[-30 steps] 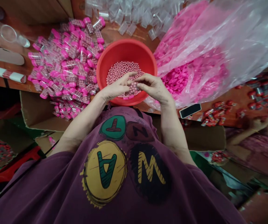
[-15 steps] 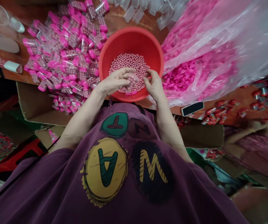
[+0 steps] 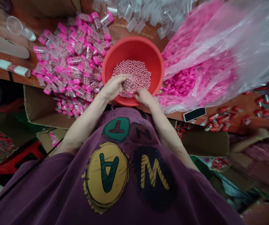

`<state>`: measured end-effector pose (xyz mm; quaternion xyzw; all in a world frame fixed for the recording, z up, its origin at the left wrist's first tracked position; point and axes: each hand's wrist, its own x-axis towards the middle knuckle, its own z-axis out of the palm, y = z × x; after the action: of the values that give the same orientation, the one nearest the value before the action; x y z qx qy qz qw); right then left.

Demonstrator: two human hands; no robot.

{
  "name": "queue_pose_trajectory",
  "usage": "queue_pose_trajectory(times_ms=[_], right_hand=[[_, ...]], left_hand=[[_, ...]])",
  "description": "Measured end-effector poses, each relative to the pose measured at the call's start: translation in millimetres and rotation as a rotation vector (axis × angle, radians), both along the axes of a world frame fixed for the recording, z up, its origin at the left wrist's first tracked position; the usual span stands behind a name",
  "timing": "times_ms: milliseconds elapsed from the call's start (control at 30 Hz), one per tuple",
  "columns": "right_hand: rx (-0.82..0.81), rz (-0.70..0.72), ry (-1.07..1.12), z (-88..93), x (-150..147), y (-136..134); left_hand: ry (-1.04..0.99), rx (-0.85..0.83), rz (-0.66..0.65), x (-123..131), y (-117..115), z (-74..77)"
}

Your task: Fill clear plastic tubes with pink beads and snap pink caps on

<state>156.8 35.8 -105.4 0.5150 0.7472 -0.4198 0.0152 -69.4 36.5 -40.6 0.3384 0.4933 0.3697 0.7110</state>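
A red plastic bowl (image 3: 156, 56) holds many small pink balls (image 3: 134, 70), heaped on its floor. Over the near side of the bowl, my left hand (image 3: 112, 88) is closed around a small clear container (image 3: 128, 82) filled with the same balls. My right hand (image 3: 145, 97) is at the bowl's near rim, fingers curled together and pinching at a bright pink cap (image 3: 130, 93) just below the container. The fingertips are partly hidden. Left of the bowl lies a big pile of filled clear containers with pink caps (image 3: 71, 56).
A clear plastic bag (image 3: 249, 56) of loose pink caps (image 3: 183, 79) spreads on the right. Empty clear containers (image 3: 139, 15) lie behind the bowl. A phone (image 3: 194, 114) rests at the table's front edge, near red-topped pieces (image 3: 221, 118). A cardboard box (image 3: 38, 104) stands below left; another person's arm (image 3: 249, 143) shows at right.
My right hand has moved left and toward me, from above the balls down to the pink cap, and its fingers have closed. My left hand still holds the container. The view has shifted slightly.
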Motion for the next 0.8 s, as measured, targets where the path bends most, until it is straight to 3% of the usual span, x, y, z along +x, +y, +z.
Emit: queue_pose_trajectory(times_ms=[133,200,367,500,667,800], right_hand=[[-0.005,-0.471,0.361,15.1,21,6],[-0.037,-0.599,0.548,24.3,22,13],[0.129,-0.617,0.650,51.8,-3,34],[0.220,-0.620,0.635,66.1,-21,31],[0.179,-0.642,0.669,75.3,-15,11],[0.240,-0.585,0.641,87.9,-2,3]], left_hand=[[-0.071,-0.038,0.005,5,-5,3.4],[-0.110,-0.063,0.023,11,-5,4.5],[-0.169,-0.083,0.056,22,-4,9.4],[-0.195,-0.102,0.057,28,-3,11.9],[-0.211,-0.121,0.065,34,-3,12.4],[-0.228,-0.136,0.089,36,-3,16.1]])
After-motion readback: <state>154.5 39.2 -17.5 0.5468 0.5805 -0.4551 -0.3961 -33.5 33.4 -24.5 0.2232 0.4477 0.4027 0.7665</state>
